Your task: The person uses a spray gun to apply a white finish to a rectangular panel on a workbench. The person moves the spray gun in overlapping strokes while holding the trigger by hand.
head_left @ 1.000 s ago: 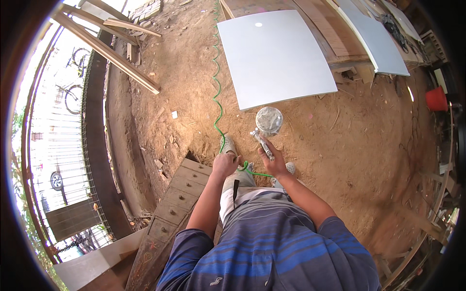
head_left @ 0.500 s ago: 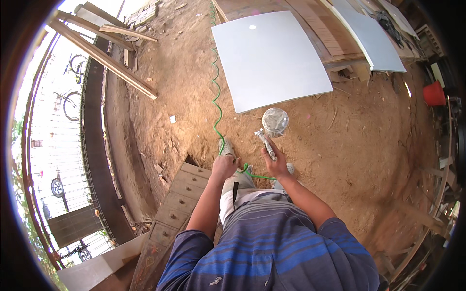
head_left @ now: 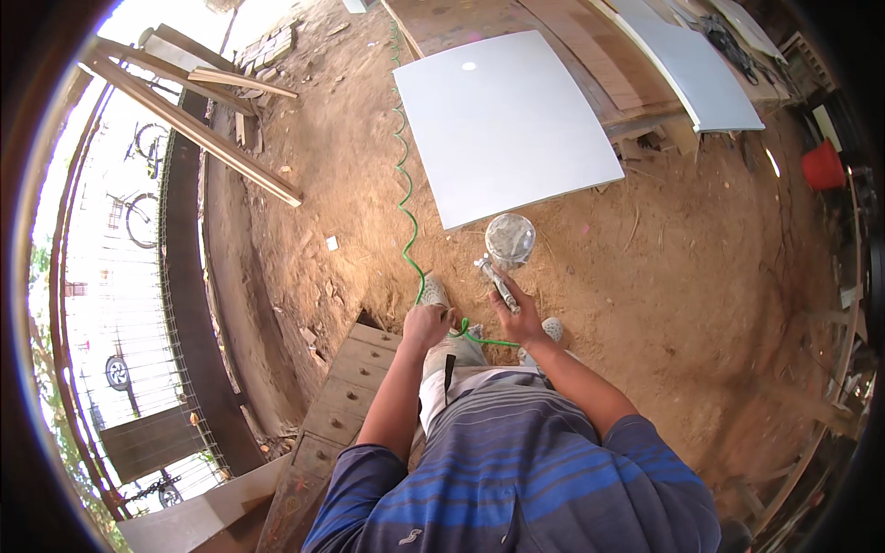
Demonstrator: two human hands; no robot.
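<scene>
My right hand [head_left: 522, 323] is closed around a whitish, paint-smeared spray gun [head_left: 499, 284], held out in front of me. Right beside the gun's front end is a round cup [head_left: 510, 241] with white and grey smears; I cannot tell whether it is joined to the gun. A green coiled hose [head_left: 407, 214] runs down the ground to my left hand [head_left: 427, 326], which is closed on it. From there the hose loops across toward my right wrist. Beyond the cup lies a large white panel [head_left: 507, 129], its near edge facing me.
A wooden drawer unit [head_left: 343, 396] stands by my left leg. Timber beams [head_left: 198, 129] lean at far left, near a wire fence [head_left: 138, 341]. Wooden boards [head_left: 581, 55] and a pale blue-grey panel [head_left: 687, 69] lie far right. A red bucket [head_left: 822, 166] sits at right.
The whole view has shifted slightly, with the panel and cup now a little lower and further left. Both hands keep their grips; the spray gun sits slightly nearer to me.
</scene>
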